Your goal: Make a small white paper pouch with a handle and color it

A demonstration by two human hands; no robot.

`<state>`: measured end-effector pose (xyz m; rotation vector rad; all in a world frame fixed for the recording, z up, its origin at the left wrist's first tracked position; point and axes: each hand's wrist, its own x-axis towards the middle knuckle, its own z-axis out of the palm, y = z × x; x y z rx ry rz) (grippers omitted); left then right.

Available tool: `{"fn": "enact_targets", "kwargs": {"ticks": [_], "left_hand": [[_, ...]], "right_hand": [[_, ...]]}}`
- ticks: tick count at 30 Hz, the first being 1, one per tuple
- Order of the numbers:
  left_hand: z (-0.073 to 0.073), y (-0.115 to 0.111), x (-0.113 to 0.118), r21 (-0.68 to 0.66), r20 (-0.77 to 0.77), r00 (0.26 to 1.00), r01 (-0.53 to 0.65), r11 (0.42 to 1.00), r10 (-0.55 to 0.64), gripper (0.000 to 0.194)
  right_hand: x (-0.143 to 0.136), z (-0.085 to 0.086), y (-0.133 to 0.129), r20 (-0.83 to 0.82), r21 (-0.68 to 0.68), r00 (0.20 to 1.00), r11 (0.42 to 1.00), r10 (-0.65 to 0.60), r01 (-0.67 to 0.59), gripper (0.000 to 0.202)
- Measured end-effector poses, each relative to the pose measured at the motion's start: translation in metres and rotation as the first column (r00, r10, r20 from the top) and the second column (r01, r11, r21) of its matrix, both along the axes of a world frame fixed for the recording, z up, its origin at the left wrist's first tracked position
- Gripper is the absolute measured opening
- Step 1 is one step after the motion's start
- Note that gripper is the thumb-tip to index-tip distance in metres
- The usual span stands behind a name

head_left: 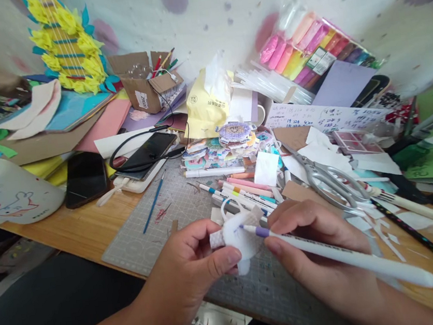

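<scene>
My left hand pinches a small white fabric-like piece with a rounded shape and a thin loop at its top. A few faint purple marks show on its surface. Between the thumb and fingers of my right hand is a white marker pen with a purple collar. The pen's tip touches or nearly touches the white piece. Under both hands lies a grey cutting mat. Just beyond them rest several white and coloured marker pens.
Large scissors lie at the right among paper scraps. Phones, a thin blue brush and a white bottle are at the left. A stack of cut-outs and a yellow bag stand behind.
</scene>
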<state>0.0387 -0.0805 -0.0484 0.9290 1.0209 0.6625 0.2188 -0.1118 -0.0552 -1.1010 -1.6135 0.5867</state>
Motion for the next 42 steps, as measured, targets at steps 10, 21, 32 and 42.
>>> {"fn": "enact_targets", "kwargs": {"ticks": [10,21,32,42], "left_hand": [[0.0,0.001,-0.001,-0.002,-0.003,1.0,-0.023,1.0,0.023,0.01],[-0.003,0.001,-0.003,0.021,-0.03,0.999,-0.03,0.999,0.03,0.012],[0.001,-0.001,-0.001,0.031,-0.011,1.0,0.014,0.999,-0.014,0.012],[-0.001,0.001,-0.002,-0.008,0.029,0.999,-0.018,1.0,0.019,0.015]], "right_hand": [[0.003,-0.002,0.0,-0.074,-0.026,0.996,0.999,-0.05,0.048,0.015],[0.003,0.004,-0.001,-0.094,-0.002,0.995,1.0,0.025,-0.026,0.017],[-0.001,0.002,-0.002,-0.026,0.021,0.998,0.998,0.055,-0.055,0.021],[-0.005,0.016,0.001,-0.025,0.056,0.992,0.99,0.127,-0.126,0.019]]}}
